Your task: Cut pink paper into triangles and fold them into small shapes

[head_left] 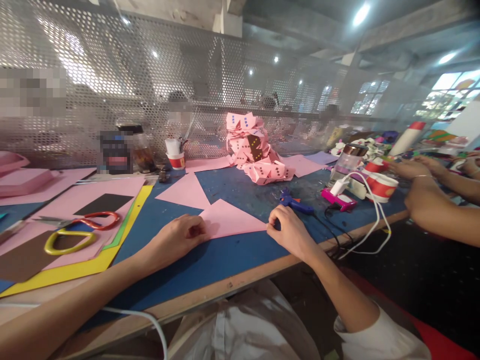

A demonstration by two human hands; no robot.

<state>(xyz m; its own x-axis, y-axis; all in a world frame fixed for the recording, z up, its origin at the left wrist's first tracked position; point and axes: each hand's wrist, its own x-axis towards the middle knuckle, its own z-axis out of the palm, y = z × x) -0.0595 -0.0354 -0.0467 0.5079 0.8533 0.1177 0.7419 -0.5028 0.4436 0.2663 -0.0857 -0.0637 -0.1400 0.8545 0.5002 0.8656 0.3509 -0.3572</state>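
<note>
A pink paper sheet [232, 220] with slanted edges lies on the blue table mat [232, 260], between my two hands. At its left end my left hand [187, 231] is closed, thumb and fingers pinching the paper's edge. My right hand [287, 227] pinches the pointed right corner between thumb and index finger. Just beyond the right hand rests a blue glue gun [296, 202]. Another pink paper piece [183, 191] lies behind the left hand. Farther back stands a pile of folded pink paper pieces [251, 150] with dark, blue and yellow dots.
Scissors with red and yellow handles [71, 241] lie on coloured sheets [86, 265] at left. A paper cup [176, 160] and a jar [143, 155] stand by the perforated screen. To the right are a pink power strip [339, 200], white cables [375, 210] and another person's arms [431, 190].
</note>
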